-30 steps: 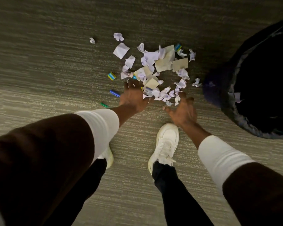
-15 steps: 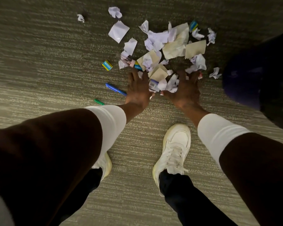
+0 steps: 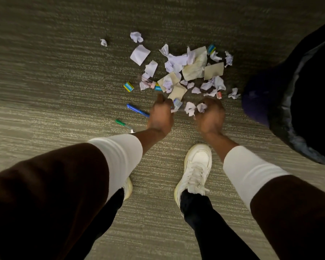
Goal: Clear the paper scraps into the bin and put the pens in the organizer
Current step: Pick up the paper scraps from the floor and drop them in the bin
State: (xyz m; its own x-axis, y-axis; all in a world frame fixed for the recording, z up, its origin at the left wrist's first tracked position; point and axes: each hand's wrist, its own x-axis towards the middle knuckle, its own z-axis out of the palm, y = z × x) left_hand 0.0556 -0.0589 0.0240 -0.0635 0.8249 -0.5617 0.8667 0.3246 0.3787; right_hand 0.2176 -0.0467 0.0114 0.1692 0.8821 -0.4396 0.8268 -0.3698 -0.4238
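A heap of white and tan paper scraps (image 3: pixel 193 69) lies on the carpet ahead of my feet. My left hand (image 3: pixel 160 114) is curled shut at the heap's near edge with scraps and a small blue-white piece (image 3: pixel 177 104) in its fingers. My right hand (image 3: pixel 210 117) is shut on crumpled white scraps (image 3: pixel 195 108). A blue pen (image 3: pixel 137 110) lies just left of my left hand, partly hidden by it. A green pen (image 3: pixel 123 124) lies nearer, to the left. The black-lined bin (image 3: pixel 296 102) stands at the right. No organizer is in view.
Small blue-yellow boxes (image 3: pixel 128 86) lie among and beside the scraps, one at the far edge (image 3: pixel 211 48). Stray crumpled bits (image 3: pixel 103 42) sit farther left. My white shoe (image 3: pixel 194 169) stands just below my hands on the striped carpet.
Both hands were flat and spread on the heap's near edge; they have closed on scraps and drawn back slightly toward me. The view has pulled back, showing more of the bin.
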